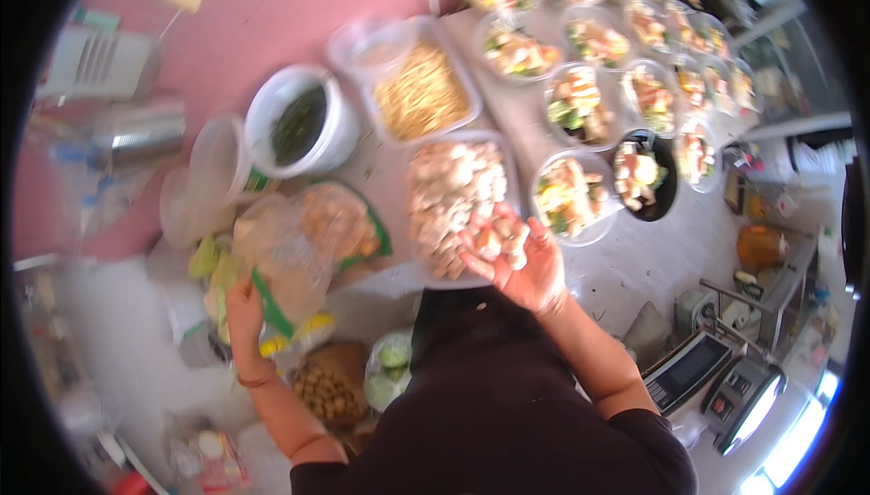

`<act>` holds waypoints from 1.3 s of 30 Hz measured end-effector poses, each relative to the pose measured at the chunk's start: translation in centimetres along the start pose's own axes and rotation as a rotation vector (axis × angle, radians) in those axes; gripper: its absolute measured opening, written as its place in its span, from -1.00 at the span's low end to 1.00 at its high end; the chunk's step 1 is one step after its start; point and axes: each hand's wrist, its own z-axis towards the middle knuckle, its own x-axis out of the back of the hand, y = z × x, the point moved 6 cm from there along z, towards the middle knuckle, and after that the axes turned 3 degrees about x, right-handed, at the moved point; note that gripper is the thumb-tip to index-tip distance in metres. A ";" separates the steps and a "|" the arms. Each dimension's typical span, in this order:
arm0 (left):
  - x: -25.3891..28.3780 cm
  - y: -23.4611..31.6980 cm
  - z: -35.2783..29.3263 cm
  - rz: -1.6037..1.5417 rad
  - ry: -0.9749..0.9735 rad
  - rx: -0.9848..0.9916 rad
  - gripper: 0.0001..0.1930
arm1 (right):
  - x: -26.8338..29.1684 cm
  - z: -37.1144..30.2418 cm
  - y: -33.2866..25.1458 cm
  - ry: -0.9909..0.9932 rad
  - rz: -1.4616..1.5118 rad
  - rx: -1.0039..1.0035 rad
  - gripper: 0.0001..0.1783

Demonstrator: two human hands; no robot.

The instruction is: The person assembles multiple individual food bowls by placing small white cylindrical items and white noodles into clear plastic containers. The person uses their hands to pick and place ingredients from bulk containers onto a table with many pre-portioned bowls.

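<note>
A handful of pale food chunks lies in the right hand, which is turned palm up with the fingers cupped loosely around the pieces. The hand hovers at the near edge of a clear tub heaped with the same chunks, touching or just above its rim; the blur hides which. Just right of that tub stands a round clear bowl of mixed food, and beyond it a black bowl and rows of further filled bowls. Behind the tub sits a tub of pale yellow strips, and left of that a white bucket of dark greens. Left of the tub, the left hand is closed on a clear plastic bag with a green and yellow edge.
</note>
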 end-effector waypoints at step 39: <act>-17.2 3.6 7.9 0.338 -0.328 -0.616 -0.54 | 5.5 -1.0 -3.6 0.013 -2.240 0.119 -0.62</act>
